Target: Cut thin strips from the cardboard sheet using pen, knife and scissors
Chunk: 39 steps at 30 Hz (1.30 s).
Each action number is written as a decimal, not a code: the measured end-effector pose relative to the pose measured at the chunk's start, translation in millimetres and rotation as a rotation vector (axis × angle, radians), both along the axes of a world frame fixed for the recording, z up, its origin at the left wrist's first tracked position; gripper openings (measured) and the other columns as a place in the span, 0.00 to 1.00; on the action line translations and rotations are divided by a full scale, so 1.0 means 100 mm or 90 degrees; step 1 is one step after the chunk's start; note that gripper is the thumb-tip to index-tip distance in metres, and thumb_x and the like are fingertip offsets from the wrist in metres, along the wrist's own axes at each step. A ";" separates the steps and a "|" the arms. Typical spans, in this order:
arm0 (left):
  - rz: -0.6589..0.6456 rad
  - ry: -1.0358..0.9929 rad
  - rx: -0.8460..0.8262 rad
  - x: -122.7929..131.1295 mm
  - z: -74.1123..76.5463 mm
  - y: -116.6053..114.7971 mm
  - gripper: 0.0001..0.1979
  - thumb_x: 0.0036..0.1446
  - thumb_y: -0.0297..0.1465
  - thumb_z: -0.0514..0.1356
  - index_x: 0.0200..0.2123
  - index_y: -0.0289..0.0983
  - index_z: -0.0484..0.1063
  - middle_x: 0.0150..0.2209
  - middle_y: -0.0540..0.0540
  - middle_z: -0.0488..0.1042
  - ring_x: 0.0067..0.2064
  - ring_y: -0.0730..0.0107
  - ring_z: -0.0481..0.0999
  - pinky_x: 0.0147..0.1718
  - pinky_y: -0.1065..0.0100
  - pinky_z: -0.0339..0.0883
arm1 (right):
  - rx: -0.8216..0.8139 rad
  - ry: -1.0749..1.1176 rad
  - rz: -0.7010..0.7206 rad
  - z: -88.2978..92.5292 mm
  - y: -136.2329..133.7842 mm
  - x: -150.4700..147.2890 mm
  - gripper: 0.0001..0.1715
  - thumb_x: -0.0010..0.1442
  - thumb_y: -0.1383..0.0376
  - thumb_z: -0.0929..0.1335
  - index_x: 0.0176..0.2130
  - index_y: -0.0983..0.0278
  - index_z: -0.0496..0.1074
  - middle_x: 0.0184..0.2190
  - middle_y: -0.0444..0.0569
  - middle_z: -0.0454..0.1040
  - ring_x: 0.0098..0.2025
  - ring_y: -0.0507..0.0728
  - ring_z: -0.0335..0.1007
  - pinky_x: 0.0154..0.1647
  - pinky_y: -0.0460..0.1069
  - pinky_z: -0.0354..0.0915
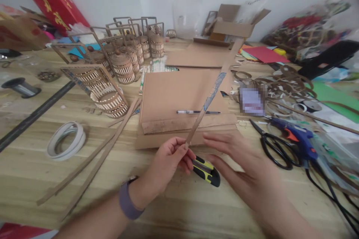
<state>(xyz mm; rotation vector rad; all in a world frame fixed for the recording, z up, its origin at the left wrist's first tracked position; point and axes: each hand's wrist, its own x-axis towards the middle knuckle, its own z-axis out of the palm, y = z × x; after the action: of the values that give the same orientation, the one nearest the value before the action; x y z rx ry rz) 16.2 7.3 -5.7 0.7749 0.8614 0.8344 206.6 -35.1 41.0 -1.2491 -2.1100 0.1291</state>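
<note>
My left hand (168, 162) pinches the near end of a long cardboard strip (213, 91) that slants up and away to the right over a stack of cardboard sheets (179, 101). My right hand (241, 164) hovers just right of it, fingers stretched toward the strip, holding nothing. A black and yellow utility knife (206, 171) lies on the wooden table (33, 179) under and between both hands. A pen (196, 112) rests on the cardboard sheets.
Black scissors (273, 147) and a blue glue gun (297, 140) lie to the right. A tape roll (66, 140) and loose cardboard strips (92, 164) lie left. Several small cardboard baskets (120, 63) stand behind, with an open box (232, 24) and coloured paper (265, 54).
</note>
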 end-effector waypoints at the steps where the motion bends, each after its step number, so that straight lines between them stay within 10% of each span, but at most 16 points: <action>1: -0.005 0.003 0.007 0.00 0.00 -0.01 0.26 0.48 0.50 0.69 0.36 0.34 0.68 0.27 0.49 0.74 0.22 0.77 0.71 0.20 0.74 0.64 | 0.039 -0.023 0.021 -0.05 0.14 -0.06 0.13 0.67 0.63 0.67 0.51 0.59 0.74 0.50 0.52 0.79 0.51 0.59 0.76 0.50 0.55 0.73; 15: -0.073 0.024 0.077 -0.01 0.01 -0.05 0.26 0.53 0.52 0.66 0.33 0.34 0.68 0.25 0.52 0.71 0.23 0.78 0.71 0.23 0.75 0.67 | 0.185 0.030 0.089 -0.43 0.27 -0.14 0.12 0.63 0.73 0.69 0.46 0.63 0.76 0.44 0.54 0.82 0.52 0.60 0.78 0.49 0.53 0.75; 39: -0.144 0.084 0.164 -0.02 0.06 -0.09 0.20 0.62 0.47 0.60 0.32 0.34 0.68 0.24 0.51 0.70 0.23 0.78 0.71 0.24 0.76 0.67 | -0.036 0.358 0.036 -0.36 0.24 -0.20 0.11 0.58 0.74 0.69 0.33 0.58 0.76 0.30 0.44 0.81 0.38 0.55 0.80 0.39 0.50 0.78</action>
<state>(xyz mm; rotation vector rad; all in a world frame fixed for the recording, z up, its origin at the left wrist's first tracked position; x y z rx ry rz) 13.7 -1.9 0.3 1.1428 0.7730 0.7056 186.2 -11.3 5.4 -1.0313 -1.6580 0.5063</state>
